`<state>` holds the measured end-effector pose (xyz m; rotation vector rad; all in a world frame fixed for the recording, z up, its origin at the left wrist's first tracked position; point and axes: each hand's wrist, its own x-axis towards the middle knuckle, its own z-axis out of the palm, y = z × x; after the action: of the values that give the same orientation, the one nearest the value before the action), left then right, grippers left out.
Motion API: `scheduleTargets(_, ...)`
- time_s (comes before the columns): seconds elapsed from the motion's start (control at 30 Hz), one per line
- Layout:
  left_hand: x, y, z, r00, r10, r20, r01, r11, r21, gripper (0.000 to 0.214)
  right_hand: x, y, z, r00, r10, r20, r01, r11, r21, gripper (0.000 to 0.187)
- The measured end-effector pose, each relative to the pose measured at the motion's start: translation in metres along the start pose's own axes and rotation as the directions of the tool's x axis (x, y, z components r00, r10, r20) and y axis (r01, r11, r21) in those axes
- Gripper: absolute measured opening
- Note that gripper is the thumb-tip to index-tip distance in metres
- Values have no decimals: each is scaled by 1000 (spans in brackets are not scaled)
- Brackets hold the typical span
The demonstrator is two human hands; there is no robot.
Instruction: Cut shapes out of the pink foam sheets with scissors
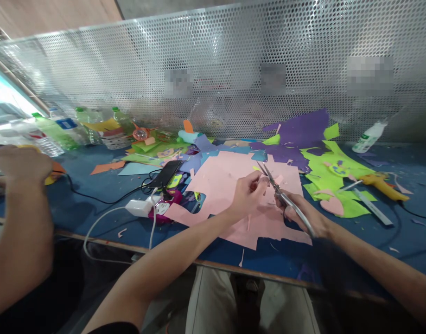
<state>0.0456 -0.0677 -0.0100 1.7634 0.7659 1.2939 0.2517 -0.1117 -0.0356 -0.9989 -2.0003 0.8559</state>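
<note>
My right hand (301, 212) is wrapped round a pair of metal scissors (276, 187), its blades parted slightly and pointing away from me. Close to the blades, my left hand (249, 192) is closed in a pinch. Whatever its fingertips hold is too small to make out. Both hands are over a large sheet of pink paper (223, 178) with cut, uneven edges. Small pink scraps lie on the sheet around the hands.
Right of the sheet are lime green paper (320, 171), a yellow glue gun (384, 184), a cutter knife (374, 207) and a white bottle (369, 138). On the left are a phone (167, 174), a purple power strip (166, 206) and a co-worker's arm (27, 199).
</note>
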Motion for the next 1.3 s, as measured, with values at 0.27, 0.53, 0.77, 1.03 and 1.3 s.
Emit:
scheduleTargets(0.27, 3, 6, 0, 998, -51, -29, 45, 985, -167, 45, 6, 7, -7, 995, 35, -93, -29, 997, 68, 51)
scheduleTargets(0.53, 4, 1, 4, 992, -117, -40, 106, 968, -226, 43, 7, -1, -5, 1000, -1, -10, 1, 998, -57, 52)
scheduleTargets(0.77, -2, 3, 5, 994, -70, 87, 82, 987, -136, 39, 7, -6, 0, 999, -2, -33, 0, 997, -77, 56)
scheduleTargets(1.03, 4, -2, 3, 993, -115, 2, 113, 966, -232, 33, 7, -5, -5, 999, -19, -45, 15, 997, -80, 53)
scheduleTargets(1.3, 5, 0, 2, 997, -77, 27, 82, 959, -272, 40, 7, -3, -6, 1000, 0, -16, -2, 993, -118, 45)
